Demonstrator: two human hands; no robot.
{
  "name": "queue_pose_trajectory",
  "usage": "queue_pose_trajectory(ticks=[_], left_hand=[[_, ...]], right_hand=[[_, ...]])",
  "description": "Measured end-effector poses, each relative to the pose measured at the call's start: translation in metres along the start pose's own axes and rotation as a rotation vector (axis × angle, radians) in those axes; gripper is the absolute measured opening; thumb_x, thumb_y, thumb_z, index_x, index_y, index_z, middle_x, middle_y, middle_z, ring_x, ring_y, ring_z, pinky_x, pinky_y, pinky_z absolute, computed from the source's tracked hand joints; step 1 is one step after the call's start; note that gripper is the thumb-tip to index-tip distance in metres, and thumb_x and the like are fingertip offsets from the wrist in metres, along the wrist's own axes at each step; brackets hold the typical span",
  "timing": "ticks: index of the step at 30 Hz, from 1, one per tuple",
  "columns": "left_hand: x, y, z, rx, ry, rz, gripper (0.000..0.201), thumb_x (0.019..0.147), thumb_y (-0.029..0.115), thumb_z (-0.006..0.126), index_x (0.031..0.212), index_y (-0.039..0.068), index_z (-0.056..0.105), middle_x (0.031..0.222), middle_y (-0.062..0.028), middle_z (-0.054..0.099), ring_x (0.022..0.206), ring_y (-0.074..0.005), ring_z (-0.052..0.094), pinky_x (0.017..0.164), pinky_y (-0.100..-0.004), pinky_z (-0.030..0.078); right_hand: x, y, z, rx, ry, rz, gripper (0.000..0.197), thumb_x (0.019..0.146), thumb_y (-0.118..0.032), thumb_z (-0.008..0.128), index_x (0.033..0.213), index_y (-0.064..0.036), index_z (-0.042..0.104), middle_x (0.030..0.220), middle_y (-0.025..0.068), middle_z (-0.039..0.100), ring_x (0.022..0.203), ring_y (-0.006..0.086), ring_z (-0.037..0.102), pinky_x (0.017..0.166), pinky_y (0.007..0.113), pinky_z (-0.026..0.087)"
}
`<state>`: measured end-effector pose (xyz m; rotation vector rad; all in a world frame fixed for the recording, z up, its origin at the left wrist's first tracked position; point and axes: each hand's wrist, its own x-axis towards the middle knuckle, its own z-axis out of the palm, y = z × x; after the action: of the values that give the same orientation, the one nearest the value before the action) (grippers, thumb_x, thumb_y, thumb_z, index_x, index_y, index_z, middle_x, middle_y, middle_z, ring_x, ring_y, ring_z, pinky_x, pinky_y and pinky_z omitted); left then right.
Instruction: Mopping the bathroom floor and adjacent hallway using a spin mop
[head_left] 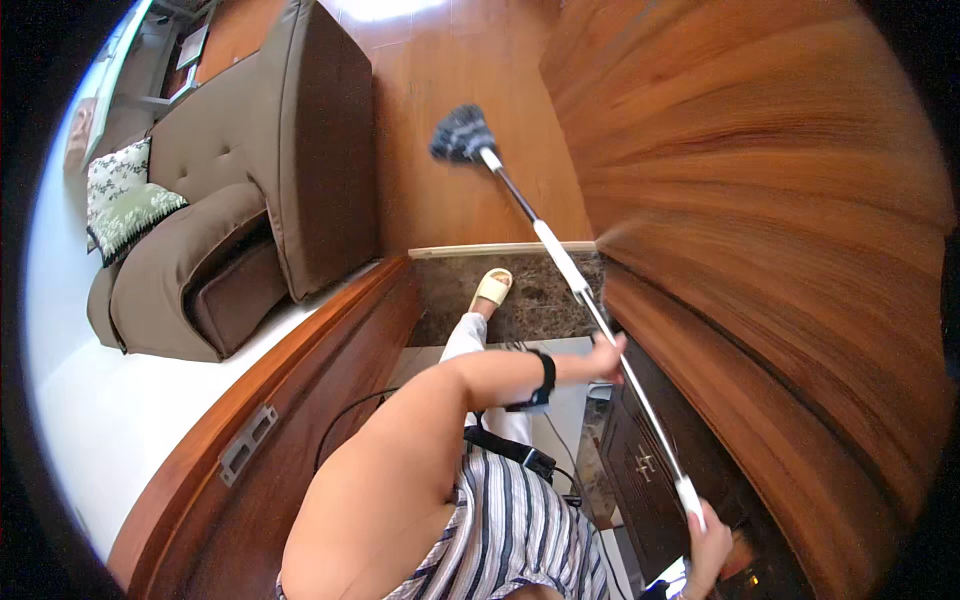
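Observation:
A long-handled duster (pixel 563 262) with a white and silver pole runs from lower right to upper left across the view. Its fluffy grey head (pixel 462 134) is at the far end, over the wooden floor beyond the threshold; whether it touches the floor I cannot tell. My left hand (pixel 607 358), with a black strap at its wrist, is closed around the middle of the pole. Lower down, my right hand (pixel 708 548) grips the white end of the handle. Both hands are slightly blurred.
A large wooden door (pixel 760 190) fills the right side. At the left, a wooden door frame (pixel 300 400) carries a metal strike plate (pixel 248 445). Past it stands a brown sofa (pixel 330 160) with cushions (pixel 140 225). My slippered foot (pixel 493 288) rests on the dark marble threshold (pixel 545 295).

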<state>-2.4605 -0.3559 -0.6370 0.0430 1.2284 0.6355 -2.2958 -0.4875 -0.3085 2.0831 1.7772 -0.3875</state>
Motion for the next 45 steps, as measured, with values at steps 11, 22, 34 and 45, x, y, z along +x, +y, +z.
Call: queue_pose_trajectory(ticks=[11, 22, 34, 45], left_hand=[[-0.041, -0.034, 0.049, -0.019, -0.558, -0.466, 0.022, 0.082, 0.022, 0.051, 0.088, 0.002, 0.045, 0.07, -0.0095, 0.054, 0.054, -0.02, 0.057, 0.046, -0.0307, 0.052], [0.081, 0.067, -0.039, 0.197, 0.002, 0.235, 0.018, 0.074, 0.018, 0.052, 0.064, 0.003, 0.053, 0.05, -0.0076, 0.048, 0.035, -0.0197, 0.045, 0.032, -0.0332, 0.036], [0.174, 0.105, -0.148, 0.384, 0.294, 0.397, 0.031, 0.08, 0.027, 0.053, 0.062, 0.002, 0.05, 0.049, -0.0068, 0.05, 0.038, -0.0177, 0.05, 0.034, -0.0288, 0.041], [0.136, -0.11, -0.015, 0.781, -0.164, -0.059, 0.031, 0.08, 0.033, 0.054, 0.077, 0.002, 0.055, 0.072, -0.0123, 0.062, 0.056, -0.0178, 0.061, 0.037, -0.0238, 0.04]], right_hand=[[-0.069, 0.061, -0.027, 0.175, -0.187, 0.363, 0.029, 0.083, -0.02, 0.046, 0.078, 0.0051, 0.058, 0.059, 0.008, 0.055, 0.053, 0.0108, 0.049, 0.044, 0.023, 0.039], [0.083, -0.014, 0.106, 0.731, -0.429, 0.3, 0.02, 0.081, -0.02, 0.052, 0.088, -0.0028, 0.059, 0.055, 0.0053, 0.05, 0.043, 0.0089, 0.041, 0.039, 0.025, 0.031], [0.148, -0.08, 0.193, 0.559, -0.169, -0.242, 0.035, 0.081, -0.033, 0.048, 0.106, -0.0081, 0.051, 0.069, 0.0212, 0.057, 0.063, 0.0371, 0.056, 0.055, 0.042, 0.044], [0.005, 0.13, 0.234, 0.413, -0.168, 0.112, 0.034, 0.077, -0.034, 0.055, 0.105, -0.0154, 0.054, 0.071, 0.0188, 0.057, 0.065, 0.0351, 0.056, 0.056, 0.04, 0.044]])
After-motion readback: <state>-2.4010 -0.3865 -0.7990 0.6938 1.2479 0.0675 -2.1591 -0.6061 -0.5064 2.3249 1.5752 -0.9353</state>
